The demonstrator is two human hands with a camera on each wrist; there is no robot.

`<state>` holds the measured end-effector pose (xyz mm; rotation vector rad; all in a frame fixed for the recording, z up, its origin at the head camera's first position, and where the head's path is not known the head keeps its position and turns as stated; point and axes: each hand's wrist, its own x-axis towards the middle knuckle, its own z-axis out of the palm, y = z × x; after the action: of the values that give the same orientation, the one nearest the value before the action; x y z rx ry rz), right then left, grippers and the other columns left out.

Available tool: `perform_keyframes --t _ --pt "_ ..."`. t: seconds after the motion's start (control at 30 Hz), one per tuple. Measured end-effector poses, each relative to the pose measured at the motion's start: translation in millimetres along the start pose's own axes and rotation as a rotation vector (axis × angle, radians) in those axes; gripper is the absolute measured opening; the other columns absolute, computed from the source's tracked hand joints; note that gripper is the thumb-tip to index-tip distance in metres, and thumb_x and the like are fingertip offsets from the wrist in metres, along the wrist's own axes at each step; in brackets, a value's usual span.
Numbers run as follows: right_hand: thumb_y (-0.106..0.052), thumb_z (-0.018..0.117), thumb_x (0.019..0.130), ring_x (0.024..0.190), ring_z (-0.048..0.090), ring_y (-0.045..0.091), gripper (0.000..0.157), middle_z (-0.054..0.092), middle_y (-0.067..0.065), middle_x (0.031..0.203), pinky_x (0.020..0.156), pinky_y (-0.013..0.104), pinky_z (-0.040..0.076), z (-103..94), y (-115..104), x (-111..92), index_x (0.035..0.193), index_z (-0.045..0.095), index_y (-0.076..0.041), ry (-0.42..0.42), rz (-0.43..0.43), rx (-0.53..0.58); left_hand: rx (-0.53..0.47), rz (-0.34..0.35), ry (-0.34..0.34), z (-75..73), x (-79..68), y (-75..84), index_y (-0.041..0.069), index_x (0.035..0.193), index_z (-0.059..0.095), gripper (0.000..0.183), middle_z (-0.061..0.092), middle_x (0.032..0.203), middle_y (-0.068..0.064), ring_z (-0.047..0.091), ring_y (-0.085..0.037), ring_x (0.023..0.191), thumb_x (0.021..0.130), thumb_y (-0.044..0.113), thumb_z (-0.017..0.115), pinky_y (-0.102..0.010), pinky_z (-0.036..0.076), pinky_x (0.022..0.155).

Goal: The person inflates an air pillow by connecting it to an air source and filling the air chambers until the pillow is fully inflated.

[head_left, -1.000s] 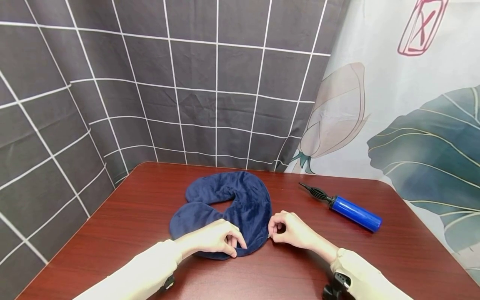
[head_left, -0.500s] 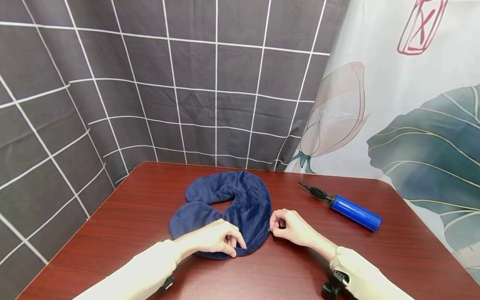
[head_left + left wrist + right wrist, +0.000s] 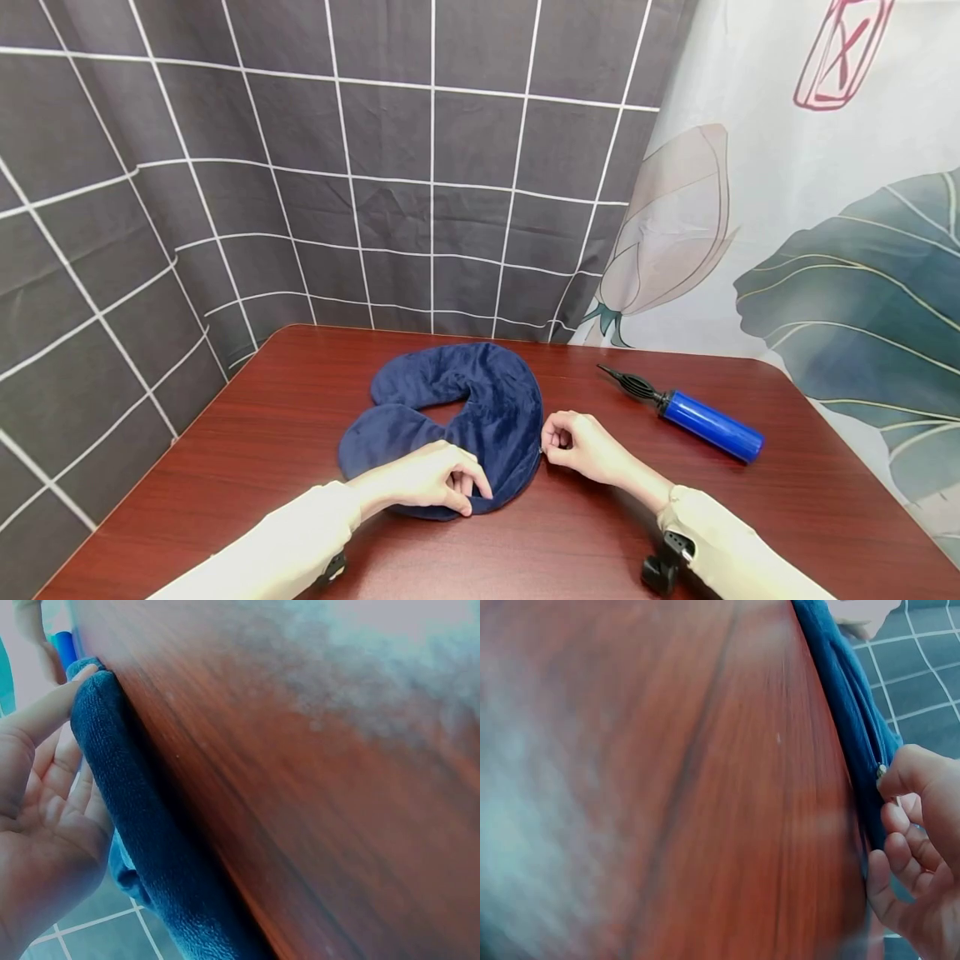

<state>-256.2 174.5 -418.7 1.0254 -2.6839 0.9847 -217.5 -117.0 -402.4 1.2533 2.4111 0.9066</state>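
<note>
A navy plush neck pillow (image 3: 504, 408), U-shaped and rather flat, lies on the table with its opening to the left. My left hand (image 3: 431, 473) pinches its near edge between thumb and fingers; in the left wrist view the thumb presses on the blue fabric (image 3: 124, 750). At the pillow's right edge, my right hand (image 3: 585, 446) pinches a small metal zipper pull (image 3: 882, 772) between thumb and forefinger. The zipper seam runs along this outer side, and a gap in the fabric shows behind the slider in the right wrist view.
A blue hand pump (image 3: 712, 427) with a black nozzle lies to the right on the reddish-brown table (image 3: 300, 400). Behind the table hang a grey gridded curtain (image 3: 390, 208) and a white cloth with leaf prints (image 3: 870, 292).
My right hand has slid a short way along the pillow's right edge, away from me, taking the zipper pull with it. The left hand and the pillow keep their places.
</note>
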Motion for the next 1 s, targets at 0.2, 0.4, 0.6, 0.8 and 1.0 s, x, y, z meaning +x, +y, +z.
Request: perform_keyframes --t 0.2,0.4,0.6,0.8,1.0 --pt "-0.003 0.070 0.077 0.066 0.049 0.002 0.021 0.054 -0.010 0.071 0.061 0.017 0.042 -2.5 5 4 0.075 0.060 -0.021 0.018 0.033 -0.013 0.005 0.018 -0.009 -0.4 -0.8 -0.7 0.016 0.102 0.075 0.025 0.068 0.076 0.003 0.053 0.011 0.064 0.078 0.010 0.080 -0.012 0.049 0.063" --pt "-0.003 0.070 0.078 0.066 0.048 0.000 0.018 0.055 -0.008 0.071 0.062 0.017 0.042 -2.6 10 9 0.076 0.061 -0.019 0.023 0.048 -0.009 -0.012 0.025 -0.038 -3.2 -2.8 -2.7 0.016 0.102 0.075 0.025 0.068 0.076 0.002 0.053 0.011 0.064 0.078 0.009 0.079 -0.012 0.050 0.063" --pt "-0.003 0.070 0.077 0.066 0.048 0.000 0.018 0.055 -0.008 0.071 0.062 0.017 0.043 -3.6 11 11 0.076 0.061 -0.018 0.013 0.071 -0.001 -0.048 0.035 -0.074 -7.8 -6.9 -4.9 0.014 0.102 0.075 0.024 0.067 0.080 -0.001 0.053 0.010 0.066 0.080 0.007 0.078 -0.014 0.050 0.062" --pt "-0.003 0.070 0.078 0.065 0.048 0.000 0.017 0.054 -0.008 0.070 0.061 0.017 0.042 -4.0 10 11 0.076 0.061 -0.018 -0.001 0.077 0.008 -0.014 0.082 -0.099 -16.1 -11.2 -12.6 0.014 0.103 0.074 0.023 0.065 0.081 -0.003 0.052 0.011 0.070 0.080 0.008 0.077 -0.013 0.048 0.063" --pt "-0.003 0.070 0.077 0.066 0.048 0.000 0.017 0.054 -0.008 0.070 0.062 0.017 0.042 -3.3 7 11 0.076 0.060 -0.017 -0.017 0.079 -0.002 0.051 0.096 -0.075 -26.7 -16.7 -23.2 0.015 0.100 0.075 0.022 0.064 0.081 -0.002 0.053 0.010 0.073 0.080 0.007 0.077 -0.014 0.048 0.065"
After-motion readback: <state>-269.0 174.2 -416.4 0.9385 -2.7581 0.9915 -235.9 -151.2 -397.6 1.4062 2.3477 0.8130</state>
